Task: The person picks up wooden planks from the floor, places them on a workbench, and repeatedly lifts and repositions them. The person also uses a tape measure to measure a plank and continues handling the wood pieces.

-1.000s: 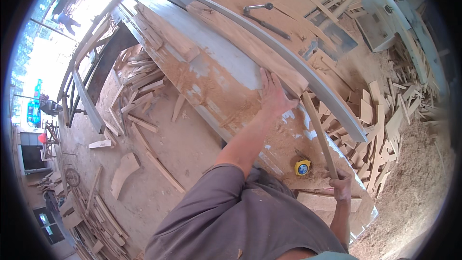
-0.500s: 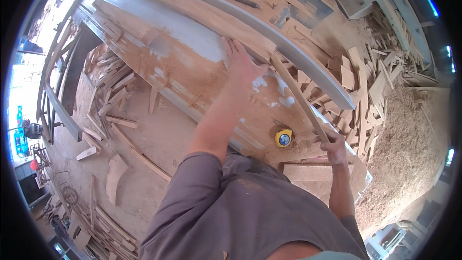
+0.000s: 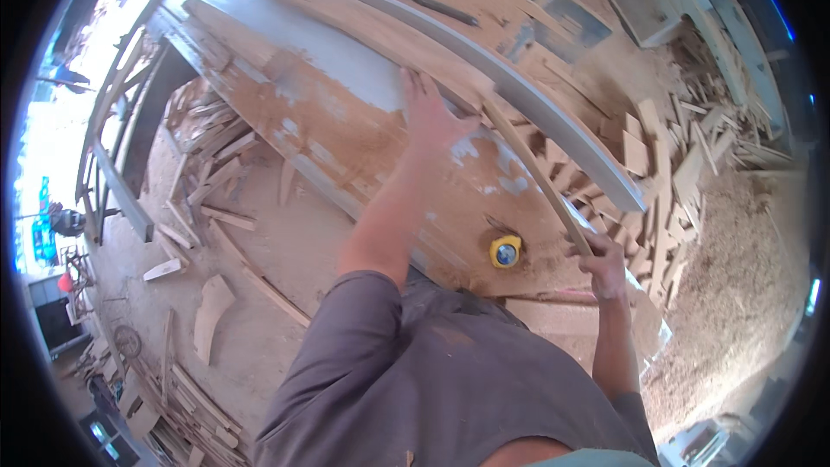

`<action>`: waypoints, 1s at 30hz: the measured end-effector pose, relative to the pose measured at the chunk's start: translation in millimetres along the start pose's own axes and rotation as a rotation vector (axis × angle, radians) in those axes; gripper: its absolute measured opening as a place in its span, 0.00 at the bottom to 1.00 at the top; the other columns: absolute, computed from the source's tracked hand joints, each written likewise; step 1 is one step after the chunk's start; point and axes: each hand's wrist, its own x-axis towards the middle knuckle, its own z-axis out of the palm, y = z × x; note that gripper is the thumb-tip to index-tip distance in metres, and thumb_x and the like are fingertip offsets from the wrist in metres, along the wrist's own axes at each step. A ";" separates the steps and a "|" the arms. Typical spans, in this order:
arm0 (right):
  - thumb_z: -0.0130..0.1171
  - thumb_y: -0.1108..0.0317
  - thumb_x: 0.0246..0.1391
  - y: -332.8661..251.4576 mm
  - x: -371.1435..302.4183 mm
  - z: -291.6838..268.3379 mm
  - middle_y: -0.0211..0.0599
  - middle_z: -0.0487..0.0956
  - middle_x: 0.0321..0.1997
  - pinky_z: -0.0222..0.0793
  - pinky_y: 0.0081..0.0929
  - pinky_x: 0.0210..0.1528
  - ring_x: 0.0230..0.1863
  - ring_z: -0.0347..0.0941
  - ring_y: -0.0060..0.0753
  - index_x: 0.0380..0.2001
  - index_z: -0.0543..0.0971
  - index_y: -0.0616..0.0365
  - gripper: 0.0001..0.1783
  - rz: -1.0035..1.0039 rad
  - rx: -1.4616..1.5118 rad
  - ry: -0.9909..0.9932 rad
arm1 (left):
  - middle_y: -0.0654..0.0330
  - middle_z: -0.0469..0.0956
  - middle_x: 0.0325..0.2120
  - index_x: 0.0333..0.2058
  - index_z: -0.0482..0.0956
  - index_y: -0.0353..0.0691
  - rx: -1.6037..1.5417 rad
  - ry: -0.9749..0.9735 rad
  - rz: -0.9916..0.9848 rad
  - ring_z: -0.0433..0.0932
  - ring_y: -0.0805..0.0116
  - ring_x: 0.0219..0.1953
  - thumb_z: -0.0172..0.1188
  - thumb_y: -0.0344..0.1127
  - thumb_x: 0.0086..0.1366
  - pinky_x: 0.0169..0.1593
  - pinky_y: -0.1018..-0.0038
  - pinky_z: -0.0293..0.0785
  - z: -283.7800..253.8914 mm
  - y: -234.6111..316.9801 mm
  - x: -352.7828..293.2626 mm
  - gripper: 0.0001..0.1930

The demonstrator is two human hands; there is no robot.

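The left hand point(image 3: 430, 112) spreads on the dusty tabletop point(image 3: 359, 78), fingertips right by the long wooden board point(image 3: 398, 39), while the right hand point(image 3: 603, 266) grips the near end of a slim wooden strip point(image 3: 534, 169), a yellow tape measure point(image 3: 505, 252) sitting between the forearms, offcuts point(image 3: 635, 154) heaped off to the right!

The long desk point(image 3: 346, 69) has a pale, bare stretch ahead and to the left of the left grip point(image 3: 432, 117); brown sawdust point(image 3: 346, 156) covers much of the rest. A wooden board point(image 3: 406, 43) lies along it, just beyond the left grip. A yellow tape measure point(image 3: 505, 251) sits between the grips, nearer the right grip point(image 3: 599, 266). On the floor point(image 3: 285, 251), well left of both grips, lie a curved wooden piece point(image 3: 212, 316) and wooden strips point(image 3: 275, 296).
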 end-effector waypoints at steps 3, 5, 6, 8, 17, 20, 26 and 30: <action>0.53 0.77 0.26 13.1 2.4 6.5 0.47 0.86 0.48 0.74 0.25 0.43 0.40 0.83 0.36 0.56 0.82 0.71 0.43 -0.005 0.084 0.002 | 0.22 0.47 0.72 0.69 0.47 0.10 0.021 -0.041 0.016 0.37 0.32 0.79 0.81 0.55 0.43 0.80 0.53 0.42 -1.9 2.0 1.0 0.70; 0.53 0.77 0.26 18.4 1.5 10.9 0.47 0.86 0.48 0.74 0.25 0.43 0.40 0.83 0.36 0.56 0.82 0.72 0.43 0.001 0.132 0.022 | 0.22 0.47 0.72 0.69 0.47 0.09 0.049 -0.062 -0.013 0.37 0.32 0.79 0.80 0.54 0.44 0.80 0.53 0.42 -2.7 7.5 -0.7 0.69; 0.53 0.77 0.26 20.6 1.8 13.7 0.47 0.86 0.48 0.74 0.26 0.43 0.40 0.83 0.36 0.56 0.82 0.72 0.43 0.004 0.149 0.031 | 0.21 0.46 0.72 0.69 0.47 0.09 0.056 -0.074 -0.029 0.36 0.33 0.79 0.80 0.54 0.44 0.80 0.53 0.42 -5.7 7.4 -0.5 0.69; 0.53 0.77 0.26 25.0 2.2 10.8 0.48 0.86 0.47 0.75 0.27 0.44 0.39 0.83 0.36 0.56 0.82 0.72 0.43 0.001 0.149 0.051 | 0.22 0.46 0.72 0.69 0.46 0.09 0.058 -0.123 -0.077 0.35 0.33 0.79 0.80 0.54 0.45 0.80 0.54 0.42 -9.0 11.3 0.7 0.69; 0.53 0.78 0.28 28.9 12.1 -0.1 0.42 0.87 0.44 0.72 0.22 0.42 0.40 0.83 0.31 0.55 0.84 0.70 0.41 -0.020 0.146 0.004 | 0.23 0.43 0.73 0.69 0.45 0.09 0.014 -0.122 -0.092 0.32 0.34 0.80 0.81 0.53 0.45 0.81 0.56 0.40 -5.6 11.3 3.2 0.70; 0.54 0.76 0.29 24.1 12.4 1.9 0.41 0.87 0.43 0.70 0.20 0.38 0.39 0.83 0.30 0.55 0.84 0.70 0.40 -0.015 0.135 0.000 | 0.23 0.44 0.73 0.70 0.43 0.10 0.005 -0.088 -0.085 0.32 0.34 0.80 0.81 0.52 0.44 0.81 0.55 0.40 -3.5 11.4 3.6 0.70; 0.54 0.76 0.31 18.0 36.3 12.4 0.46 0.86 0.48 0.65 0.17 0.30 0.38 0.82 0.31 0.58 0.81 0.71 0.41 -0.073 0.072 -0.054 | 0.23 0.45 0.73 0.70 0.43 0.11 0.007 -0.019 -0.057 0.34 0.31 0.79 0.82 0.52 0.43 0.80 0.53 0.41 -3.2 -12.2 20.5 0.71; 0.53 0.77 0.32 19.6 40.1 12.8 0.46 0.85 0.48 0.64 0.17 0.29 0.37 0.81 0.30 0.60 0.80 0.71 0.42 -0.100 0.074 -0.058 | 0.21 0.44 0.73 0.70 0.44 0.11 0.014 -0.001 -0.039 0.34 0.29 0.79 0.81 0.50 0.42 0.81 0.54 0.41 -3.9 -17.9 20.6 0.70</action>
